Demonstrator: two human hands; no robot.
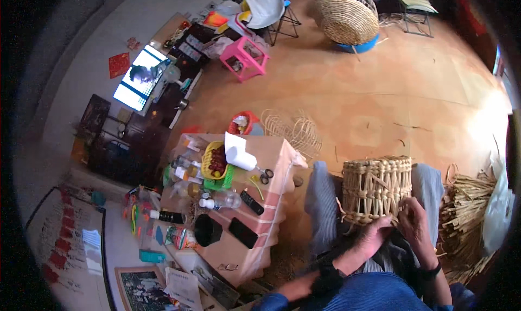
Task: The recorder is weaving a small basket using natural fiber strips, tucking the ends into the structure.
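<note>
A woven straw basket rests between my knees, its open lattice side showing and thick braided bands at its far and near edges. My left hand closes on the near edge of the basket, thumb and fingers together. Just to its right, my right hand has its fingers bent and pressed to the near right corner of the same edge. Any strand pinched between the fingers is too small to make out. A loose strand end sticks out at the basket's lower left.
At right lies a bundle of dry straw beside a plastic bag. The cloth-covered table on my left bears scissors, a phone, bottles and a yellow fruit basket. Farther off stand a pink stool and a large woven basket.
</note>
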